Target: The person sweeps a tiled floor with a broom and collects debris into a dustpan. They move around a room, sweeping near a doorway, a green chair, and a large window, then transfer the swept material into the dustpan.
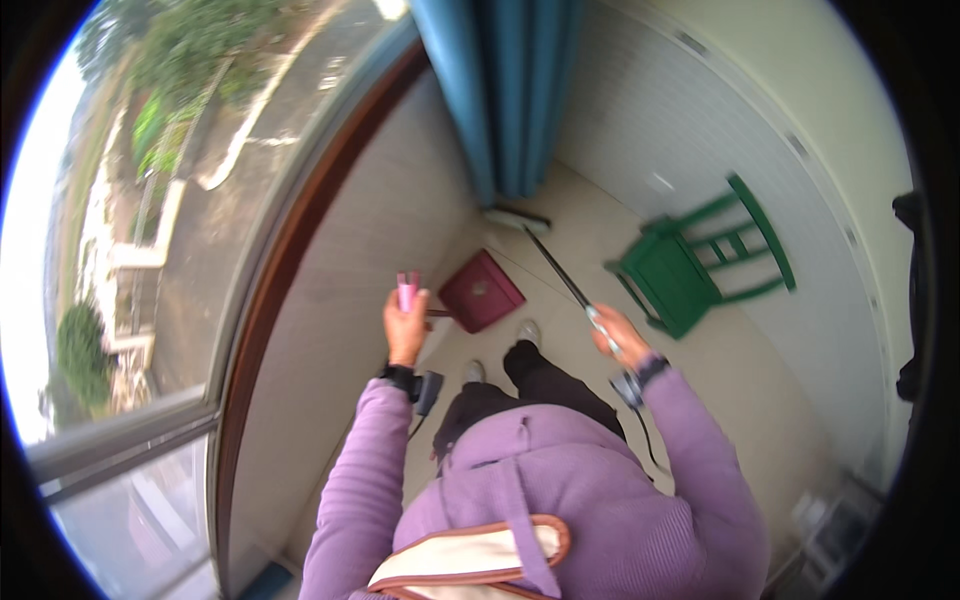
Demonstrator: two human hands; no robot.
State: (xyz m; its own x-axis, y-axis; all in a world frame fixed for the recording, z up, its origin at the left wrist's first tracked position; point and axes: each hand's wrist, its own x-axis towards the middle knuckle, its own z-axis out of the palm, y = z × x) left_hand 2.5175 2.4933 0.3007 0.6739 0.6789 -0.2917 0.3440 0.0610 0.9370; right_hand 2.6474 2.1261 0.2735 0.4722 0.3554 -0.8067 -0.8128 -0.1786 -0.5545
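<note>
My left hand (405,325) is closed round the upright pink handle of a dustpan. Its dark red pan (482,291) is low near the floor, just beyond that hand and close to the wall under the window. In my right hand (619,335) is the handle of a broom (558,268), a thin dark stick with a pale grip. The stick slants away to the far left. Its flat, light broom head (517,218) rests at the corner by the bottom of the curtain, past the dustpan. The bristles are too blurred to make out.
A green wooden chair (676,277) stands on the right, near the tiled wall. Blue curtains (505,95) hang in the far corner. A wide window with a brown sill (290,250) runs along the left. My shoes (473,372) are on the pale floor behind the dustpan.
</note>
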